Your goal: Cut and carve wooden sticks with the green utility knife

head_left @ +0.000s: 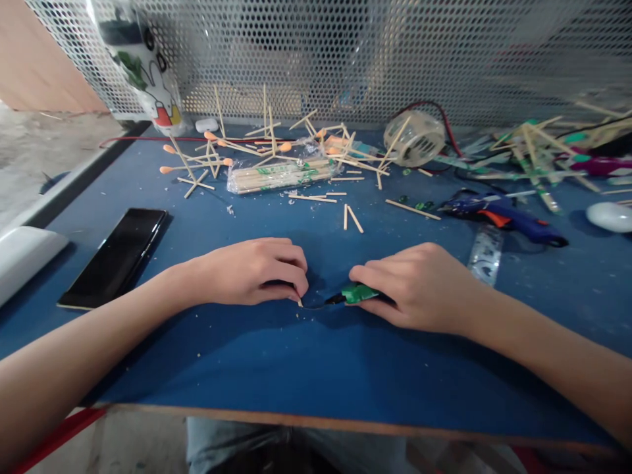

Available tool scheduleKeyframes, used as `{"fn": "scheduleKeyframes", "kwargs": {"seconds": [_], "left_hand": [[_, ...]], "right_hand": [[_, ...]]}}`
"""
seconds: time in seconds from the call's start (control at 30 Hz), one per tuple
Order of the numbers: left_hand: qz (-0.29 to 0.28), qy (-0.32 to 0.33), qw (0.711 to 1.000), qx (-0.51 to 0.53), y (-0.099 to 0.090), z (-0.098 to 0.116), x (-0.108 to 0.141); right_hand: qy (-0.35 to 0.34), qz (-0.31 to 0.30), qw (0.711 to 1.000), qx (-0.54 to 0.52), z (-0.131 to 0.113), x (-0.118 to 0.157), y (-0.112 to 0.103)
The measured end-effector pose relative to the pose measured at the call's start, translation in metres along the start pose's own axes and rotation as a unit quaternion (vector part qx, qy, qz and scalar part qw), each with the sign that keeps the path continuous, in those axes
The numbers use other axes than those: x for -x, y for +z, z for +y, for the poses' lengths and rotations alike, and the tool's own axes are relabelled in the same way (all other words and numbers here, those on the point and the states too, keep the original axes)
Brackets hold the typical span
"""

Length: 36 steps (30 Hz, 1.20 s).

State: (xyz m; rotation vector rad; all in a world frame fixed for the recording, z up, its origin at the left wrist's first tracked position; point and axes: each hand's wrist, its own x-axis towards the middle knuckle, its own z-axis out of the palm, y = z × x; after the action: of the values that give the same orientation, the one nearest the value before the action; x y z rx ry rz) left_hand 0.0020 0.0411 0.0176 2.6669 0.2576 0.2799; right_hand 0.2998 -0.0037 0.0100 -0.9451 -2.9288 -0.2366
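Observation:
My left hand (269, 273) rests on the blue table (237, 368), its thumb and fingers pinched on a small wooden stick; only the pale tip (299, 303) shows. To its right, my right hand (409, 286) grips a green-handled tool (360, 293) with a black neck. A thin, dark end of the tool points left, close to the stick's tip; whether they touch is hard to tell. Small pale crumbs lie under the fingertips. Beyond the hands are two short cut sticks (353, 218) and a clear packet of wooden sticks (281, 174).
A black phone (116, 257) lies left, beside a white object (27, 257). Stick structures (197, 171) and a clear round part (413, 137) stand toward the metal mesh (306, 59). A blue glue gun (508, 214) lies right. A bottle (148, 79) stands back left.

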Motion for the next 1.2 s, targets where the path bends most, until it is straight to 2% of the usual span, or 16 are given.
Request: {"fn": "scheduleKeyframes", "kwargs": {"seconds": [0.7, 0.87, 1.07, 1.2], "left_hand": [[0.000, -0.013, 1.000, 0.025, -0.001, -0.001, -0.001], [-0.004, -0.016, 0.999, 0.043, 0.000, -0.003, -0.001], [-0.014, -0.024, 0.998, 0.053, -0.001, -0.003, -0.003], [-0.022, -0.028, 0.998, 0.055, -0.003, -0.004, -0.004]], "right_hand": [[0.005, -0.016, 0.999, 0.034, -0.007, -0.003, -0.001], [0.031, -0.066, 0.997, 0.032, -0.011, -0.004, -0.006], [0.079, -0.171, 0.981, 0.034, -0.017, -0.012, -0.017], [0.113, -0.199, 0.973, 0.030, -0.026, -0.015, -0.026]]}}
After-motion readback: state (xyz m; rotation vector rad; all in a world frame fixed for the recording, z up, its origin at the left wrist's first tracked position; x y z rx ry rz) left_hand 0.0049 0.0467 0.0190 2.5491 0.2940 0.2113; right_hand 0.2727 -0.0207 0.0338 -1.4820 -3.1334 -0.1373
